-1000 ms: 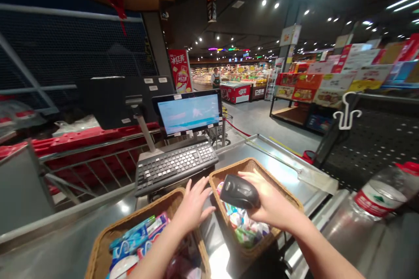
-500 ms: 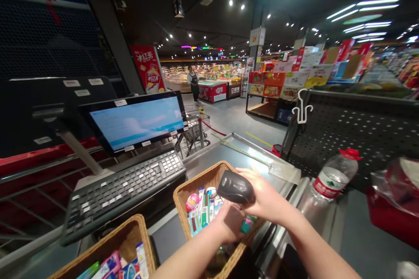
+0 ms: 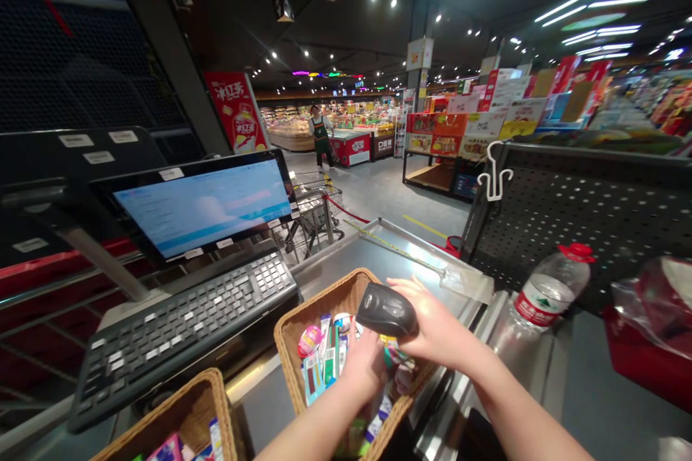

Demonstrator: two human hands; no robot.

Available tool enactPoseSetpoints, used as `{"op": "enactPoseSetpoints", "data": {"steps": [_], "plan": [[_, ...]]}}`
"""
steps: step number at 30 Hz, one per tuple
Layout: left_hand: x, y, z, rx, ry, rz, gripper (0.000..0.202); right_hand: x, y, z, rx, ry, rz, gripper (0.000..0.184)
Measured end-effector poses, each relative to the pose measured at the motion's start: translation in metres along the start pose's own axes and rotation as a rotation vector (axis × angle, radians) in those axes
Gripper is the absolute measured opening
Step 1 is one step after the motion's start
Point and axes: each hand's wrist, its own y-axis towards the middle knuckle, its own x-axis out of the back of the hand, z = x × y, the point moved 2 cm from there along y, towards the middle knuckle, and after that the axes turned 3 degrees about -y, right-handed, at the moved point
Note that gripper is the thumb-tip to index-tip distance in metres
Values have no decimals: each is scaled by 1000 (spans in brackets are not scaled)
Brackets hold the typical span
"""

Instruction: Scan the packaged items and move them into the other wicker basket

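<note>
My right hand [image 3: 432, 320] is closed around a black handheld barcode scanner [image 3: 386, 310], held over a wicker basket [image 3: 289, 353]. Below the scanner, my left hand [image 3: 366, 360] reaches into the basket among small packaged goods. Its visible fingers are stretched out and apart, touching the goods; the scanner hides part of them. Near this hand lie a round pink package [image 3: 311, 341], slim blue-and-white packs [image 3: 313, 377] and a purple-and-white stick pack [image 3: 378, 419].
A second wicker basket [image 3: 223, 403] with packets stands lower left. Left are a keyboard [image 3: 189, 331] and a lit monitor [image 3: 205, 205]. A water bottle [image 3: 548, 292] with a red cap stands right, before a perforated black panel [image 3: 584, 209]. A person [image 3: 321, 135] stands far off.
My left hand has shifted slightly within the basket, its fingers now stretched toward the packs. The scanner stays in my right hand. The camera view has turned slightly.
</note>
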Motion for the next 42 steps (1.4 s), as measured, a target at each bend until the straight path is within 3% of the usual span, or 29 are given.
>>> {"op": "enactPoseSetpoints", "data": {"steps": [4, 8, 12, 15, 22, 28, 34, 42], "plan": [[7, 2, 3, 107, -28, -35, 68, -1, -1, -2, -4, -2, 1, 61], [24, 0, 5, 83, -32, -23, 47, -4, -2, -7, -10, -2, -16, 62], [59, -13, 10, 1, 43, 11, 17, -6, -1, -8, -3, -16, -59, 62], [96, -29, 18, -51, 125, -16, 19, -7, 2, -2, 2, -25, -71, 62], [178, -79, 40, -35, 354, -143, 16, -15, 17, 34, 57, -56, -73, 61], [230, -127, 49, 48, 524, -236, 16, -32, 30, 63, 138, -65, -49, 57], [261, -167, 56, 115, 634, -335, 14, -44, 41, 103, 207, -64, -8, 54], [287, -208, 60, 226, 709, -407, 17, -67, 49, 150, 299, -1, 24, 54]]}}
